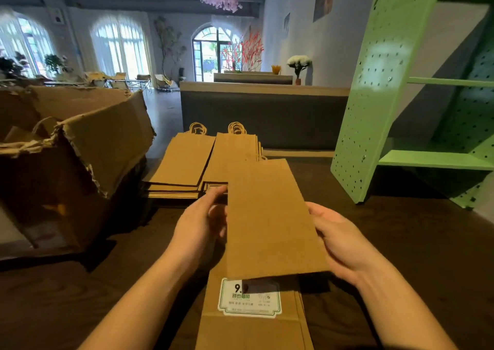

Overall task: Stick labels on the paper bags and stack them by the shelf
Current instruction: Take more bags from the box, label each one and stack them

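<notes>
- While the left hand [205,216] and right hand [339,240] grip a paper bag [270,216] by its side edges, it hovers over a labelled bag [254,331] on the table [80,309]
- Visible face bare: likely the labelling step
- Next: lay it flat and square for labelling

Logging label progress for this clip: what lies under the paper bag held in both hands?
Another paper bag lies flat on the table, bearing a white-and-green label. The held bag covers the label's top right and that bag's far end.
</notes>
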Motion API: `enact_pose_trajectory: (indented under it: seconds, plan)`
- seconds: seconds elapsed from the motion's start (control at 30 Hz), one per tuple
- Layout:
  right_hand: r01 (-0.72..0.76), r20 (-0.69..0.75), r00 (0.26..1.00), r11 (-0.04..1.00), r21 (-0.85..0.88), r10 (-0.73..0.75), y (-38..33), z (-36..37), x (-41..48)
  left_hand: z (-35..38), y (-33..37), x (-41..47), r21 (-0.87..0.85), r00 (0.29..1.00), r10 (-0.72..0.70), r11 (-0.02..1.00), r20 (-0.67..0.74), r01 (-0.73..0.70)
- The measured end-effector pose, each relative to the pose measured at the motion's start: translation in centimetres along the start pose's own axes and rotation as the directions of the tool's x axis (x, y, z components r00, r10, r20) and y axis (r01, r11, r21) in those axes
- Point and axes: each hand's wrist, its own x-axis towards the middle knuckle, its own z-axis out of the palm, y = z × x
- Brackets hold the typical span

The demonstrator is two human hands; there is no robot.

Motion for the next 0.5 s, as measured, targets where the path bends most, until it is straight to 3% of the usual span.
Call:
enact_pose_trajectory:
  seconds: [0.07, 0.13, 0.23, 0.3, 0.4, 0.5]
  plan:
    - [-0.073, 0.139, 0.987, 0.997, -0.038, 0.078, 0.3, 0.1, 0.0, -0.4, 0.5, 0.0, -0.184, 0.996, -0.087, 0.980, -0.025, 0.081]
    - [-0.134, 0.249, 0.955, 0.984, -0.116, 0.159, 0.3, 0.1, -0.5, -0.9, 0.5, 0.0, -0.188, 0.992, -0.097, 0.979, -0.081, 0.080]
    - [-0.224, 0.330, 0.914, 0.971, -0.079, 0.237, 0.2, 0.3, -1.0, -1.3, 0.5, 0.2, -0.139, 0.989, -0.079, 0.988, -0.126, 0.062]
    - [-0.217, 0.313, 0.923, 0.975, -0.055, 0.223, 0.3, 0.4, -0.9, -1.4, 0.4, 0.3, -0.067, 0.992, -0.052, 0.997, -0.118, 0.044]
    - [-0.157, 0.231, 0.960, 0.987, -0.035, 0.161, 0.5, 0.5, -0.4, -1.2, 0.2, 0.0, 0.011, 0.999, -0.049, 0.999, 0.008, 0.048]
    - [-0.027, 0.077, 0.996, 0.970, -0.240, 0.047, 0.6, 0.4, 0.1, -1.1, -0.3, 0.0, 0.062, 0.996, -0.058, 0.997, 0.074, 0.054]
